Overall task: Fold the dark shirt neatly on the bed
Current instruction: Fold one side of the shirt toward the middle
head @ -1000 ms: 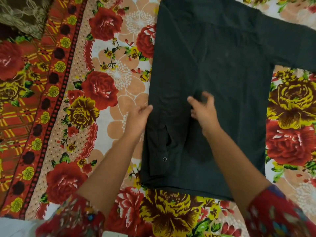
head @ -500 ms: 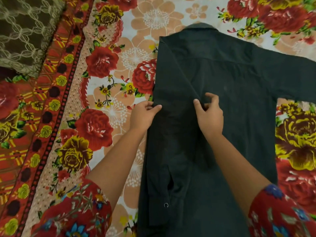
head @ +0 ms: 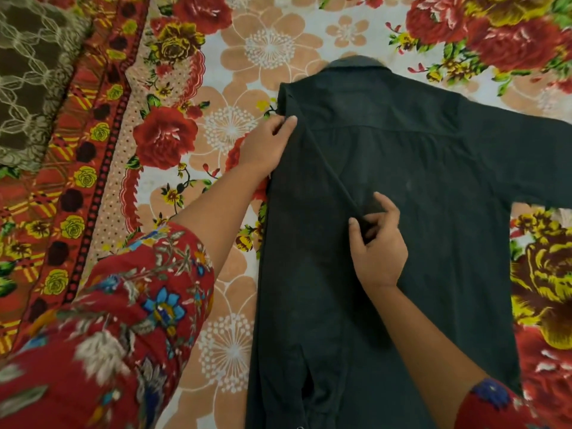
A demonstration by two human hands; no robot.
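Bed w/ floral bedsheet (head: pixel 232 72) carries the dark shirt (head: pixel 433 243), laid flat, back side up, center-right of view. An olive lace-pattern cushion (head: pixel 34 72) sits at the far-left corner, well apart from the shirt.

Shirt's long axis runs near-to-far. The collar (head: pixel 356 61) points away from the person & the hem end runs off the near edge of view. The side on the person's L is folded in over the back, w/ its folded sleeve (head: pixel 309 305) lying lengthwise down the body, cuff toward the near end. The other sleeve (head: pixel 526 156) is spread out flat to the R, past the frame edge.

L hand (head: pixel 266 147) is at the shirt's far-L shoulder corner, fingers curled, tips nipping the folded edge. R hand (head: pixel 379 243) is at mid-back, thumb & forefinger pinched on the diagonal fabric ridge that runs up toward the L hand. Its other fingers are loosely bent over the cloth.
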